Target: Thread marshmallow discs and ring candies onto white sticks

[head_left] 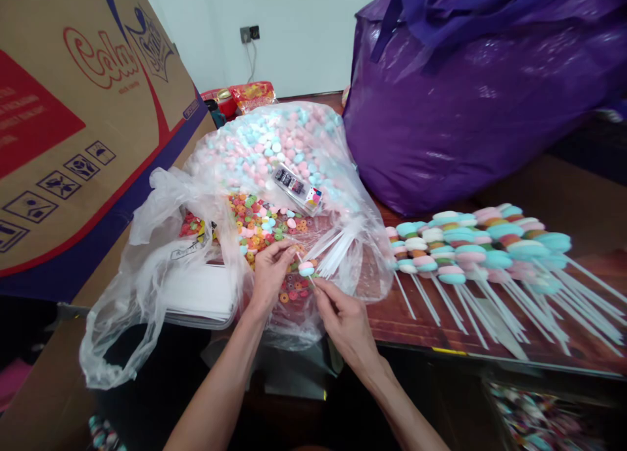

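My right hand (340, 314) pinches a thin white stick with a pink, white and blue marshmallow (306, 268) threaded on it. Close to the stick's upper tip, the fingertips of my left hand (272, 271) are closed on a small orange ring candy, partly hidden by the fingers. Under and behind both hands lie loose ring candies (294, 284) in orange, green and red, on clear plastic. Loose white sticks (337, 250) rest just right of the fingers. A large clear bag of pastel marshmallows (298, 127) lies beyond, with a small clear box (296, 188) on it.
Many filled candy sticks (470, 245) are stacked on the wooden table (392, 323) at right. A purple bag (470, 104) stands behind them. To the left are a large carton (88, 111), a crumpled plastic bag (140, 287) and a stack of white sticks (200, 291).
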`<state>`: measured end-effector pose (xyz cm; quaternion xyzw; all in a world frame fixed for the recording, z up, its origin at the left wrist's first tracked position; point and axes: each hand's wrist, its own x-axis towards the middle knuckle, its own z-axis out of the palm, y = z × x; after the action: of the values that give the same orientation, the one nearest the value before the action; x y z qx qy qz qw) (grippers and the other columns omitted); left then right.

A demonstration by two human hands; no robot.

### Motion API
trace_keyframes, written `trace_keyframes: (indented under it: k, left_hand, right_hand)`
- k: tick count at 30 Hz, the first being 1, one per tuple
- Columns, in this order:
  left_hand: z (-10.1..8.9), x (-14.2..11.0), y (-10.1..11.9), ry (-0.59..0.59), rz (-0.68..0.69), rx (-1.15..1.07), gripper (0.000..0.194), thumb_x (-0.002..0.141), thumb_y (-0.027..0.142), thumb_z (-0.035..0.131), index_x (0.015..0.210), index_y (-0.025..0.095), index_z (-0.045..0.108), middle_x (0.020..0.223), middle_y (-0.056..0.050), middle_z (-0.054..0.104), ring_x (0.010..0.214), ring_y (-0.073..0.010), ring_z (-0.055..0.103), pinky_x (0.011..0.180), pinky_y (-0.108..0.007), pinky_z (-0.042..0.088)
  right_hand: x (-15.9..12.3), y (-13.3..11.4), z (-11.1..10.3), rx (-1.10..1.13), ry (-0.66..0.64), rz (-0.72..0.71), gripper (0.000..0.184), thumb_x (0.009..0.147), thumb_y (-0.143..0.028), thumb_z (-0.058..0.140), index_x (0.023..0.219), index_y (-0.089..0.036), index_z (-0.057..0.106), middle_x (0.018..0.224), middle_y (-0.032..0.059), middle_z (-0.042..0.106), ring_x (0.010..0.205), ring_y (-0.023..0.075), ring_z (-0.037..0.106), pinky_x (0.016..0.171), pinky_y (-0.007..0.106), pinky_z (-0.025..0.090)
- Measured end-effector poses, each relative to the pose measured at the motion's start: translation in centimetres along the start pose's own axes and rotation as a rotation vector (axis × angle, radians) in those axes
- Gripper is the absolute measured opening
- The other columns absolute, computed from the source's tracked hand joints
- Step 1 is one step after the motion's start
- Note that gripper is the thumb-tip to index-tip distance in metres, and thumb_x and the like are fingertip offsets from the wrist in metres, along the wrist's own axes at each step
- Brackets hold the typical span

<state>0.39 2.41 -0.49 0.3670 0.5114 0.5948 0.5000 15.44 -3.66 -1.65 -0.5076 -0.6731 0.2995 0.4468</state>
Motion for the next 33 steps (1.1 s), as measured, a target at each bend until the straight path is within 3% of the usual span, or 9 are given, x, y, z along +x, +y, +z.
trace_keyframes:
  k: [8, 16, 22, 28, 33]
  left_hand:
    - [0.0, -0.6, 0.1, -0.03, -0.026, -0.049, 0.024, 0.078, 0.038, 0.076, 0.088, 0.017, 0.072, 0.083, -0.001, 0.072, 0.071, -0.0107, 0.066, 0.066, -0.021, 0.05]
    - [0.5, -1.1, 1.1, -0.006, -0.208, -0.309, 0.038, 0.065, 0.034, 0.087, 0.087, 0.016, 0.061, 0.081, 0.0, 0.07, 0.076, -0.0148, 0.072, 0.075, -0.027, 0.054]
    - [1.0, -1.3, 0.9, 0.098, -0.289, -0.491, 0.038, 0.066, 0.024, 0.086, 0.092, 0.018, 0.058, 0.088, -0.003, 0.074, 0.086, -0.0185, 0.074, 0.074, -0.026, 0.055]
    - [0.9, -1.8, 0.4, 0.138, -0.313, -0.501, 0.033, 0.069, 0.022, 0.083, 0.09, 0.02, 0.058, 0.089, -0.002, 0.073, 0.092, -0.0188, 0.073, 0.084, -0.03, 0.056]
    - [0.8, -2.2, 0.4, 0.093, -0.316, -0.487, 0.039, 0.065, 0.026, 0.086, 0.092, 0.02, 0.059, 0.084, 0.0, 0.072, 0.08, -0.0153, 0.072, 0.08, -0.029, 0.055]
  right_hand:
    - [0.2, -0.4, -0.3, -0.01, -0.039, 0.048, 0.026, 0.097, -0.029, 0.05, 0.096, -0.016, 0.073, 0.066, -0.0004, 0.067, 0.054, 0.0122, 0.058, 0.056, 0.021, 0.046]
    - [0.0, -0.6, -0.2, -0.031, -0.012, -0.016, 0.022, 0.098, -0.026, 0.049, 0.092, -0.018, 0.069, 0.064, -0.0016, 0.065, 0.054, 0.0115, 0.058, 0.056, 0.02, 0.045]
    - [-0.1, -1.2, 0.6, -0.049, 0.025, -0.074, 0.022, 0.099, -0.022, 0.046, 0.091, -0.017, 0.067, 0.065, -0.0015, 0.063, 0.055, 0.0106, 0.057, 0.056, 0.019, 0.043]
    - [-0.3, -1.7, 1.3, -0.059, 0.06, -0.054, 0.024, 0.099, -0.022, 0.045, 0.092, -0.017, 0.067, 0.065, -0.002, 0.062, 0.05, 0.0094, 0.052, 0.05, 0.019, 0.039]
    - [0.0, -1.5, 0.9, -0.025, -0.006, -0.075, 0.023, 0.099, -0.023, 0.045, 0.09, -0.017, 0.066, 0.064, -0.0023, 0.06, 0.053, 0.0105, 0.055, 0.054, 0.02, 0.041]
